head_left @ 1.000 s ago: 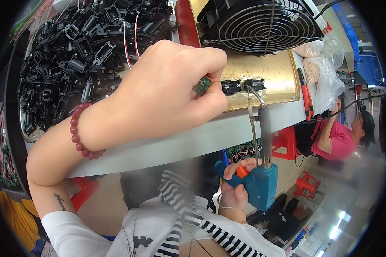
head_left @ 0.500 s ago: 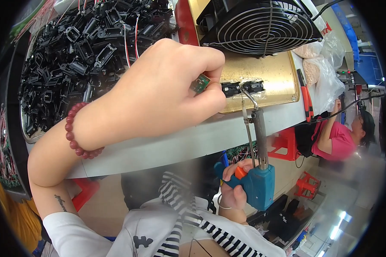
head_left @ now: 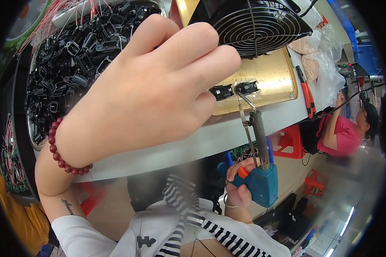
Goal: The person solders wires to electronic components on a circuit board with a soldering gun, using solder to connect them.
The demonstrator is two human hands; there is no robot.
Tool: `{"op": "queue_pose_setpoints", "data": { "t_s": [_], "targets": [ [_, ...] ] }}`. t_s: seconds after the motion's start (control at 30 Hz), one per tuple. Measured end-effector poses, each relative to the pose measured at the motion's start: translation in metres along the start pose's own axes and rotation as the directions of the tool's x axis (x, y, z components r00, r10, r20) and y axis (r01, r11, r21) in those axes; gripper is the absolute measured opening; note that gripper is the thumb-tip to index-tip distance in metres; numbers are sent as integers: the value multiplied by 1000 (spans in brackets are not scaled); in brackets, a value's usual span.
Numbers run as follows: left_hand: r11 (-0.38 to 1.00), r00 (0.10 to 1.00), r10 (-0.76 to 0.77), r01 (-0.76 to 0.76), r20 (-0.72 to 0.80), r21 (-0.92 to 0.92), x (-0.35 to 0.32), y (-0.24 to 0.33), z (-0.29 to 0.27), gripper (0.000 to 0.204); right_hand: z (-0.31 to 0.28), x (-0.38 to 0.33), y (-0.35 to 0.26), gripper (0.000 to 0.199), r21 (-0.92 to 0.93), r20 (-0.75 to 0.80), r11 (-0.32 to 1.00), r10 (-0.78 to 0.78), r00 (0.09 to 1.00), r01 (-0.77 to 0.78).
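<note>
My left hand (head_left: 158,81) is over the near edge of a gold-coloured metal plate (head_left: 278,75), its fingers curled. Its palm side faces away, so anything in the fingers is hidden. Beside the fingers lies a small black plastic housing (head_left: 223,92), with a second black housing (head_left: 247,87) just to its right on the plate. Lower down, my right hand (head_left: 241,182) grips a blue soldering gun (head_left: 263,184) with an orange trigger. The gun points upward, and its bent metal tip reaches the two housings, close to the right one.
A tray (head_left: 29,113) heaped with black housings stands at the left, red and white wires (head_left: 83,10) behind it. A black fan (head_left: 255,30) with a wire guard stands behind the plate. Red-handled pliers (head_left: 306,96) and plastic bags (head_left: 326,77) lie right. Beyond sits another person (head_left: 341,135).
My left hand has lifted and turned, its knuckles now higher in view. The small green circuit board seen in its fingers no longer shows. The soldering gun stays nearly in place.
</note>
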State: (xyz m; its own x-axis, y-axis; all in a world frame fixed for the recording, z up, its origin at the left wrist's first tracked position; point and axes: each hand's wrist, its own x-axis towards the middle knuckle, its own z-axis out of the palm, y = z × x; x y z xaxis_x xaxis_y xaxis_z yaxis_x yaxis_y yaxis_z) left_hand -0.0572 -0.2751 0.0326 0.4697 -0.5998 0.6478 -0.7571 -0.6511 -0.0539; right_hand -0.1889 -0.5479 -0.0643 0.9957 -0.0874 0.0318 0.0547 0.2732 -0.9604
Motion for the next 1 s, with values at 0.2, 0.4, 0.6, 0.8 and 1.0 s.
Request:
{"op": "queue_pose_setpoints", "data": {
  "t_s": [0.2,0.4,0.6,0.8,1.0],
  "targets": [
    [997,996,45,-49,71,52,-1,1,-1,20,-4,2,1,63,32,27,999,-24,999,23],
    [989,990,142,-141,16,-46,-1,-16,2,28,-7,4,3,62,59,54,997,-44,998,40],
    [955,998,44,-32,34,-295,-4,-30,11,19,-7,4,2,62,77,53,996,-46,998,42],
    [890,979,-158,199,132,-410,-8,-32,18,13,-7,3,0,62,60,15,998,-10,1000,9],
    [952,978,-180,201,111,-231,-8,-25,12,17,-10,3,3,63,96,29,995,-15,999,12]
  ]
}}
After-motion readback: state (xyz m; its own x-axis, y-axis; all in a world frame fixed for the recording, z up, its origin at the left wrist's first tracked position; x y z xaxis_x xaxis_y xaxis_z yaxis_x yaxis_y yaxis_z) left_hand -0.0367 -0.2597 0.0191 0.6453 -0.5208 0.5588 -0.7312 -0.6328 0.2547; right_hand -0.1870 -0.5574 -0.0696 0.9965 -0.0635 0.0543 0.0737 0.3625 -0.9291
